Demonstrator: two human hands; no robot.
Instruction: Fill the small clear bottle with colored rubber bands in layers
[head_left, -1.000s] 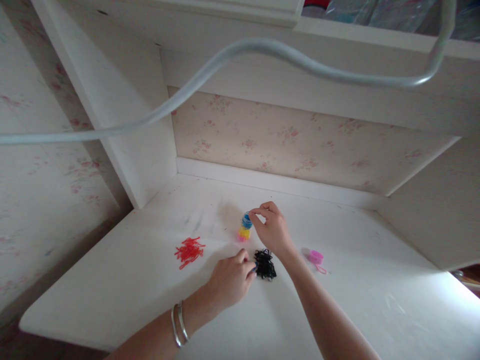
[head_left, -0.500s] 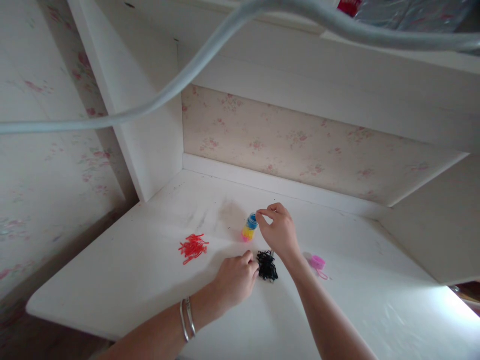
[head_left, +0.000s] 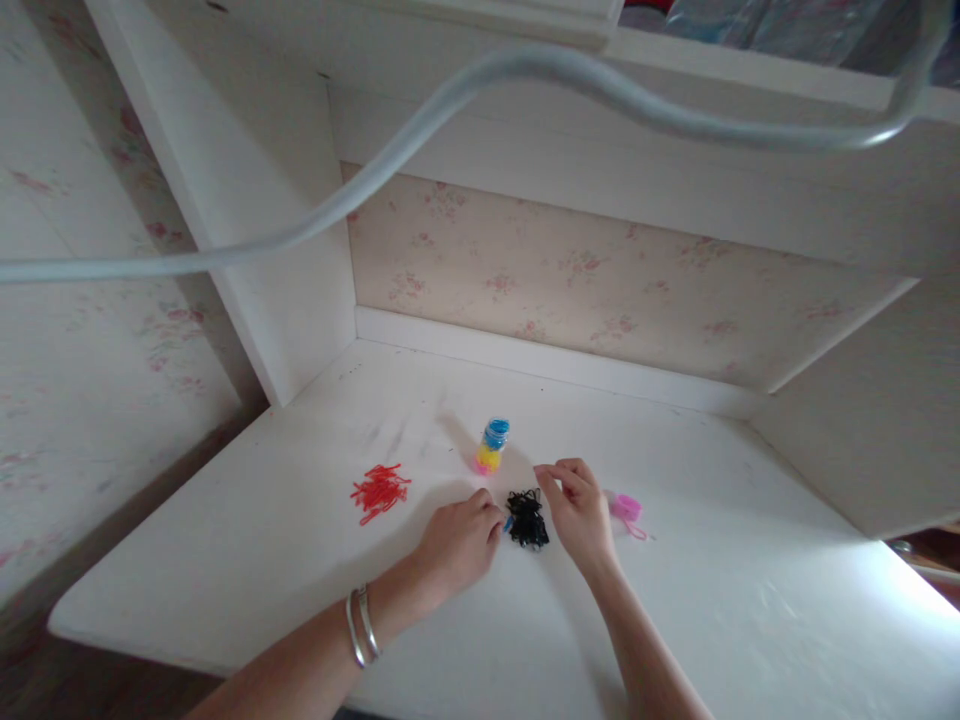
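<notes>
My left hand is closed just left of a pile of black rubber bands. A bit of blue, which looks like a rubber band, shows at its fingertips. On the other side of the pile, my right hand hovers with thumb and forefinger pinched together; what they hold, if anything, is too small to make out. Behind the pile stands a small clear jar, upright and uncapped, layered pink, yellow and blue inside. A pink cap with a loop lies to the right of my right hand.
Red rubber bands are heaped on the white desk at the left. A thick pale cable crosses the upper view. Shelf panels overhang the desk, and a low ledge runs along the back.
My right hand has moved from beside the jar's mouth down and to the right of the black pile. Blue now shows at my left fingertips. The camera view has shifted slightly.
</notes>
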